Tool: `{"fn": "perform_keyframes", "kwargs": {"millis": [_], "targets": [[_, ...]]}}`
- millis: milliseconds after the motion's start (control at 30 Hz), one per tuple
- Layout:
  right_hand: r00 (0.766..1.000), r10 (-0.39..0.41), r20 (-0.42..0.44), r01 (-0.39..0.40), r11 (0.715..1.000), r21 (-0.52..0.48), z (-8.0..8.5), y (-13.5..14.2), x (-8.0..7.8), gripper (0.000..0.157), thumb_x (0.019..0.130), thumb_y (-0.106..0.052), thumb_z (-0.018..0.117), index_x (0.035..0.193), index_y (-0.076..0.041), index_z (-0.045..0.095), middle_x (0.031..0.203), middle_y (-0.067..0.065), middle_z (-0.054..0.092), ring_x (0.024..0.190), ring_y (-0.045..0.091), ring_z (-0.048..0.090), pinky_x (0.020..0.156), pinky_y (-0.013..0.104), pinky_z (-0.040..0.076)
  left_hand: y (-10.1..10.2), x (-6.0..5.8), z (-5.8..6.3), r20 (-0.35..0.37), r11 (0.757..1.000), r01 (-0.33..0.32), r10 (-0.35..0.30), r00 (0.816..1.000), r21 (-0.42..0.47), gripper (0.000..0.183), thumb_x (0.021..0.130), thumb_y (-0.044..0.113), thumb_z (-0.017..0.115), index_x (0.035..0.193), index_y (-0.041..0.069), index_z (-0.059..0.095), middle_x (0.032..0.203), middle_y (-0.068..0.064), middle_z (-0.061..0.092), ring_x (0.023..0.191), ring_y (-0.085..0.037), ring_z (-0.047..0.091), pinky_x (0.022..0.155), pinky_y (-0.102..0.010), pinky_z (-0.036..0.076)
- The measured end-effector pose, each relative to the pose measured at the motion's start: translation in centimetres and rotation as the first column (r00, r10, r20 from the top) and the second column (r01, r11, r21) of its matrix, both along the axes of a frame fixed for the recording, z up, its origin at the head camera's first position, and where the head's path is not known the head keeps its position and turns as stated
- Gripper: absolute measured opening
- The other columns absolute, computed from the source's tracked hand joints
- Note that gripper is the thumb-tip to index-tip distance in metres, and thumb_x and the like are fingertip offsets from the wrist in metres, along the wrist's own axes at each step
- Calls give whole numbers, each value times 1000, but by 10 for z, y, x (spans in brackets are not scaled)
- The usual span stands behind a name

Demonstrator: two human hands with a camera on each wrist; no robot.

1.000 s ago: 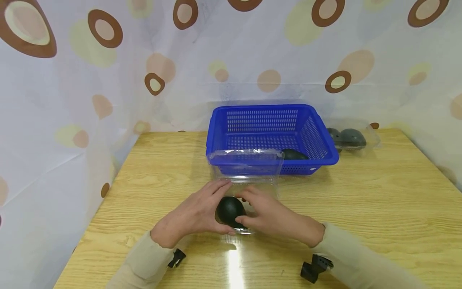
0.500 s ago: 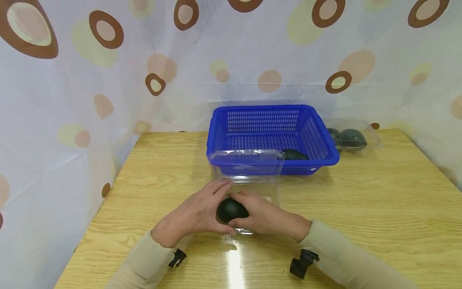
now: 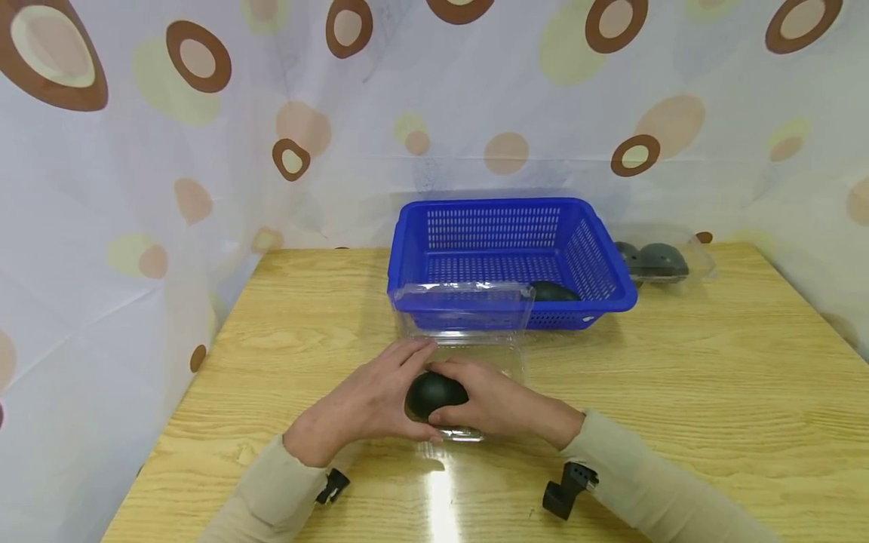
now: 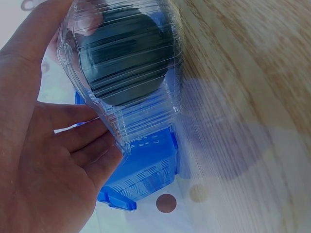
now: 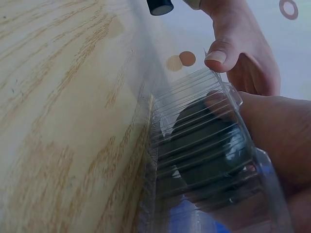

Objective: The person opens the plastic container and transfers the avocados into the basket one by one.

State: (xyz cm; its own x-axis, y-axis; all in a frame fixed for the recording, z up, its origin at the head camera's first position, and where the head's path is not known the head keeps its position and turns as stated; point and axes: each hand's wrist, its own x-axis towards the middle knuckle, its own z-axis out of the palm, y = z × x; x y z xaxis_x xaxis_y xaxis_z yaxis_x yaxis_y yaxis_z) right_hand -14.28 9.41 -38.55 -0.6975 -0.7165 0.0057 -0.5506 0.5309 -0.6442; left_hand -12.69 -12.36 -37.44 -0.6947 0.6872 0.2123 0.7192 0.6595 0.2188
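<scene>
A dark green avocado (image 3: 434,397) sits in the near left part of a clear plastic clamshell box (image 3: 464,333), whose lid stands up against the basket. My right hand (image 3: 494,400) grips the avocado, thumb on the near side and fingers over the far side. My left hand (image 3: 366,398) holds the left side of the box, thumb at the front edge and fingers farther back. Through the ribbed wall of the box (image 4: 148,111), the left wrist view shows the avocado (image 4: 127,60) inside. In the right wrist view the left thumb (image 5: 217,56) touches a box corner.
Behind the box stands a blue plastic basket (image 3: 494,202) with another avocado (image 3: 553,291) in its near right corner. To its right is a second clear box with dark green avocados (image 3: 661,260). The wooden table (image 3: 679,377) meets a patterned cloth (image 3: 468,90) behind.
My right hand has moved slightly left, closing its fingers and thumb around the avocado, which has shifted a little right. The left hand has stayed in place.
</scene>
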Motion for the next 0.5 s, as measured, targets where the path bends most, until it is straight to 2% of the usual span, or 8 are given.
{"fn": "perform_keyframes", "kwargs": {"millis": [333,500], "targets": [[1000,-20,-5,20,999,28,4,5,-1,63,89,-35,73,142,-8,52,135,6,60,110,17,59,88,34,52,1,0,1,19,1000,-19,19,1000,-15,115,67,67,80,149,-3,38,152,-18,43,142,-31,41,116,-41,40],[998,-49,-42,50,998,40,11,10,2,64,87,-36,75,141,-10,53,136,7,60,114,21,60,90,37,52,1,1,2,36,999,-29,29,999,-24,116,67,67,80,149,-3,38,153,-17,42,143,-30,40,116,-41,40]]}}
